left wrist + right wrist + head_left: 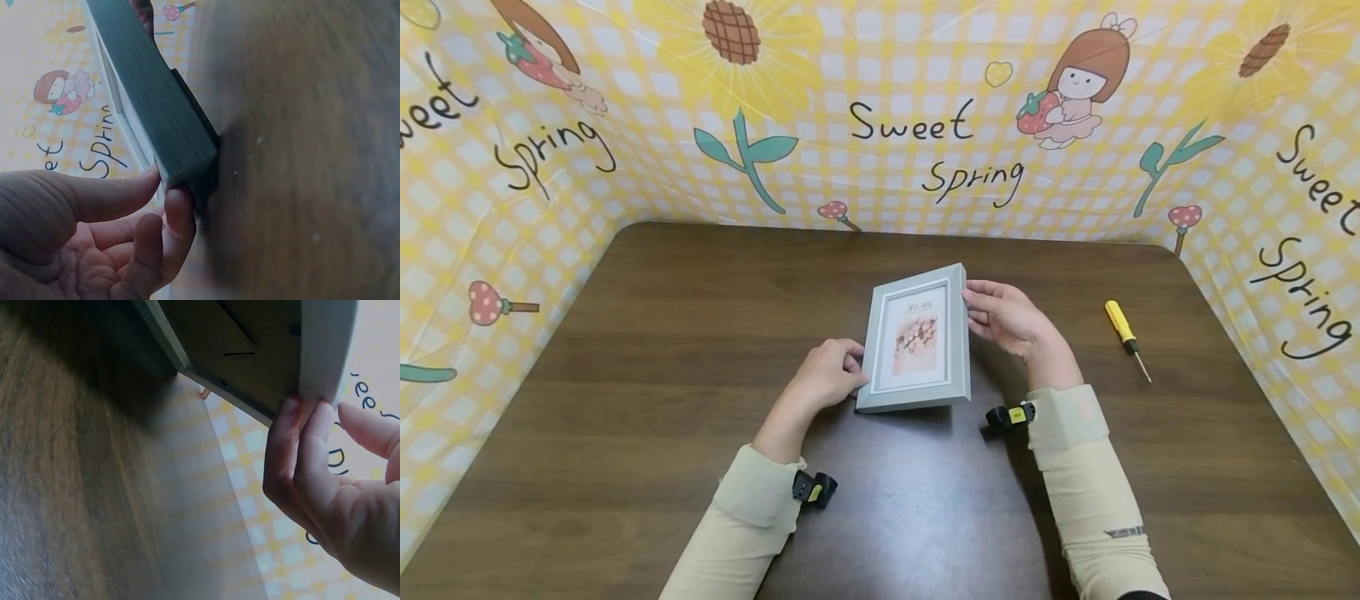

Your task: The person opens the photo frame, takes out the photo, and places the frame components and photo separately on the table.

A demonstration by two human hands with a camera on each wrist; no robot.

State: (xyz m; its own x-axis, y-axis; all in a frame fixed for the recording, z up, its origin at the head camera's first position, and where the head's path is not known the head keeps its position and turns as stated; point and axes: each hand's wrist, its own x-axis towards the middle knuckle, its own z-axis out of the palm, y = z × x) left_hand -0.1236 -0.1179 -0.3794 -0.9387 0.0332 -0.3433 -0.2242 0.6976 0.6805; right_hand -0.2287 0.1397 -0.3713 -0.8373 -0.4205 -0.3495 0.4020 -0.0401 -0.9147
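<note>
The frame (916, 336) is grey-green, the screwdriver (1121, 325) yellow and black, the table (647, 392) brown, the cloth (895, 58) yellow-checked.

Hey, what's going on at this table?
A person is holding a picture frame in both hands, tilted up with its picture facing them. The left hand grips it near the lower left corner, the right hand high on the right edge. A yellow-handled screwdriver lies on the table to the right, not in either hand.

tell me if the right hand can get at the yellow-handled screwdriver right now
Probably yes: nothing stands between the right hand and the yellow-handled screwdriver on the table, though that hand would first have to release the picture frame.
</note>
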